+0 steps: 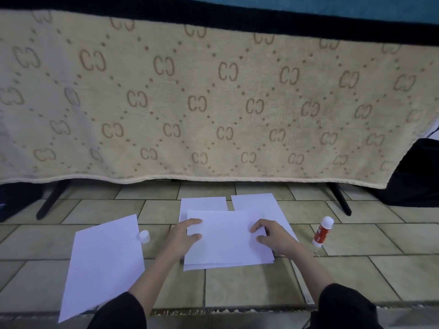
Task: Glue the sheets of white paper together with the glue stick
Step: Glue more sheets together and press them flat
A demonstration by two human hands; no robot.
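Two hands on stacked white paper, tiled floor.
Left hand (184, 236) and right hand (269, 235) pinched the top sheet (228, 236) by its sides; glue stick (322, 231) lay right, apart.

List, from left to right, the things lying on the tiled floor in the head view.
Loose sheet of paper → white cap → left hand → stack of paper → right hand → glue stick.
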